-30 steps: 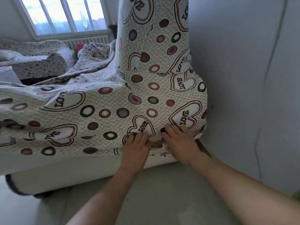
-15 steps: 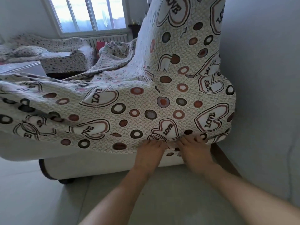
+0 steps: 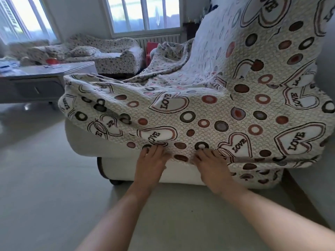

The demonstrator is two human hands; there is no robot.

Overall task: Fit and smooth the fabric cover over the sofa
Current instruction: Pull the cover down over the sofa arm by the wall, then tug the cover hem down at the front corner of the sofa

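A cream fabric cover [image 3: 208, 109] printed with LOVE hearts and brown rings drapes over the arm and back of a white sofa [image 3: 126, 165]. Its lower hem hangs across the sofa's side, leaving the white base bare below. My left hand [image 3: 151, 163] presses flat on the hem, fingers spread and pointing up. My right hand [image 3: 211, 166] lies a short way to the right, fingers curled into the hem fold. The cover bunches in folds at the lower right corner [image 3: 259, 171] and on the seat behind.
A second sofa [image 3: 108, 53] with a spotted cover stands under the window at the back. A grey coffee table [image 3: 45, 77] sits at the left. A grey wall [image 3: 326, 169] runs close along the right. Pale floor [image 3: 45, 187] spreads in front of the sofa.
Both hands have shifted left along the hem and moved further apart. My view has swung left, bringing the coffee table and the sofa's front end into sight.
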